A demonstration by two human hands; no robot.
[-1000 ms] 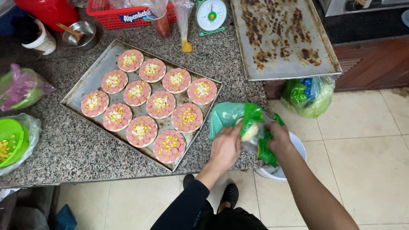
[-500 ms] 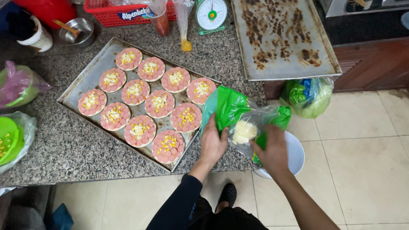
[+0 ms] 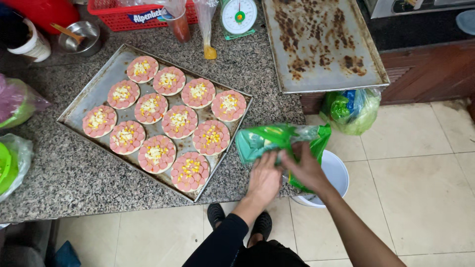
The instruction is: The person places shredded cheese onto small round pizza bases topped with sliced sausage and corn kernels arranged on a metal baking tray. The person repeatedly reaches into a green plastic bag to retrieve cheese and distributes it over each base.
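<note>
Both my hands grip a green plastic bag point(image 3: 269, 140) at the right end of the granite counter point(image 3: 64, 173). My left hand point(image 3: 264, 175) holds its lower left part, and my right hand point(image 3: 304, 168) pinches its right side. The bag's contents are hidden. Just left of the bag lies a metal baking tray point(image 3: 94, 101) with several small round dough bases topped with pink sausage slices and yellow corn point(image 3: 190, 170).
An empty browned baking sheet point(image 3: 321, 42) rests at the back right beside a green-dial kitchen scale point(image 3: 238, 16). A white bucket point(image 3: 332, 173) and a green bag of rubbish point(image 3: 350, 110) stand on the tiled floor. A red basket, metal bowl and plastic bags line the counter's back and left.
The green bag was lifted and held open showing a pale lump, then came down toward the counter edge. Both hands now close around it near the tray's right corner.
</note>
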